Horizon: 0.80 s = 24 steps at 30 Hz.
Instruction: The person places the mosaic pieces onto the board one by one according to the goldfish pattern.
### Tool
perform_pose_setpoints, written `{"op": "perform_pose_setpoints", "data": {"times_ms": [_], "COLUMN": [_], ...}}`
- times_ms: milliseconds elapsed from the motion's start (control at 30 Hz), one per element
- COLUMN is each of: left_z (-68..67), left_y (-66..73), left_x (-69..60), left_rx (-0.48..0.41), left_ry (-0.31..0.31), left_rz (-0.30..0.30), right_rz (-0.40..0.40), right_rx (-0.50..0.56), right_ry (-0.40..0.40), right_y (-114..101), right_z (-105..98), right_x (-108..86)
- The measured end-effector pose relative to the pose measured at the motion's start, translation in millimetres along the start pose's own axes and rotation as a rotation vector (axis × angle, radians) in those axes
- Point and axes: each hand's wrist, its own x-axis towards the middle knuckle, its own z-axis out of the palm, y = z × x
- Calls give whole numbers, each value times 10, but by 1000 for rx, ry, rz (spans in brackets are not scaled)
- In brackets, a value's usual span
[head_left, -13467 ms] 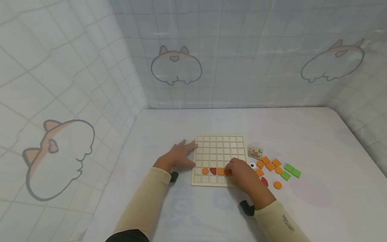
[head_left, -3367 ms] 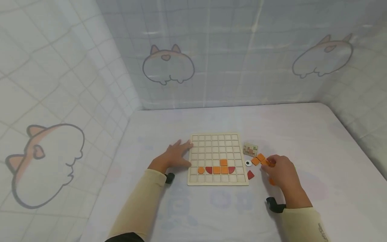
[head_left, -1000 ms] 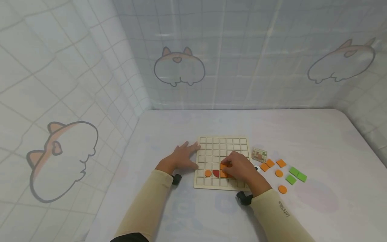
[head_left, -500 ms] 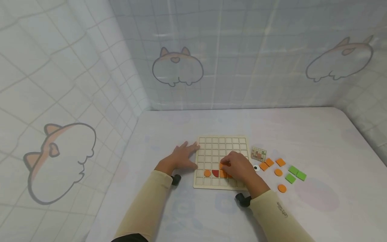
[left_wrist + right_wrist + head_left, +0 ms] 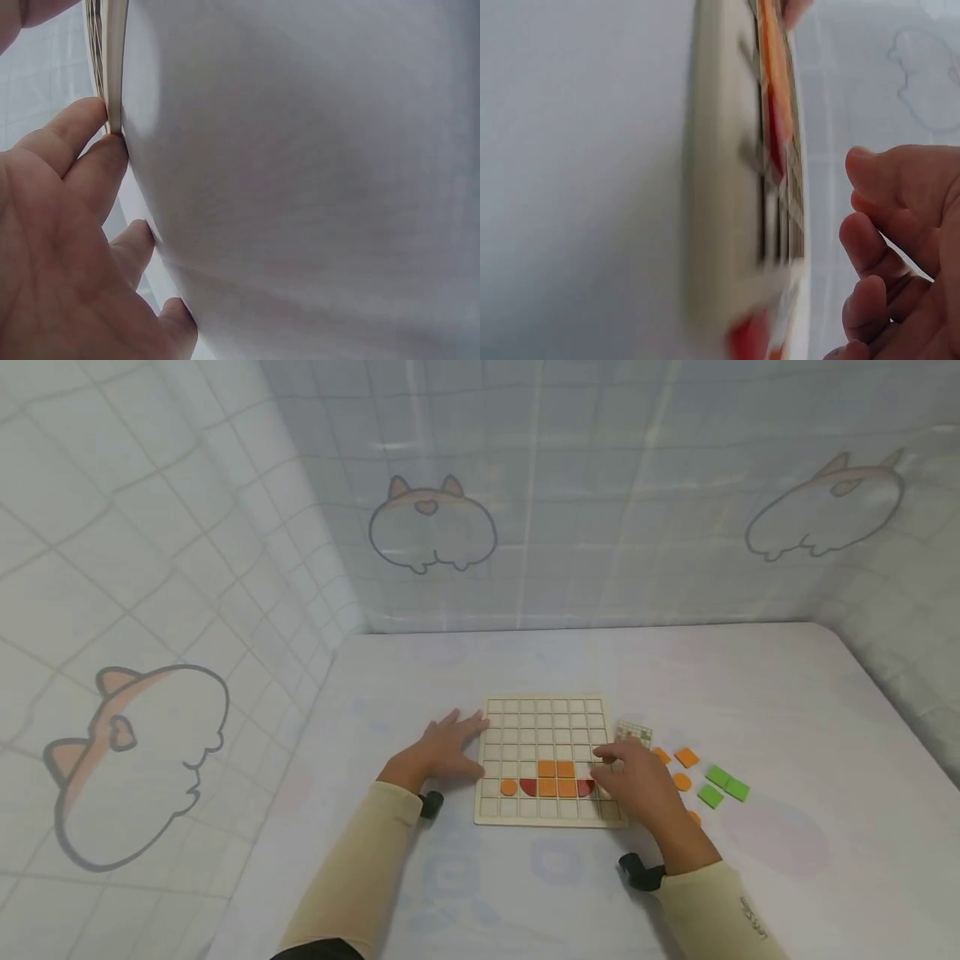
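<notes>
The board [image 5: 510, 735] touches left fingers [image 5: 472, 725], beneath right fingers [image 5: 617, 749].

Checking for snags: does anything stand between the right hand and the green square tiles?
Yes: in the head view, an orange disc, near an orange square tile, lies between the right hand and the green square tiles.
</notes>
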Motion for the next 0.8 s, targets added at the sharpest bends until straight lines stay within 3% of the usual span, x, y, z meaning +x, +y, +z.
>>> {"op": "perform_pose_setpoints", "data": {"times_ms": [233,533,800], "left_z": [-16,-48,-36], "left_y": [-7,22,20], "left_x": [-18,-50,-33], "left_rx": [-10,-19,-9], "left_ry": [-6,-11,-7], "left_rz": [11,5,10], "right_rz": [99,261,259], "right_rx": [-41,14,-10], "right_ry": [69,46,31], "right_y": [253,430,474], "right_z": [-132,-295,-329], "right_x": [-102,-155,-162]}}
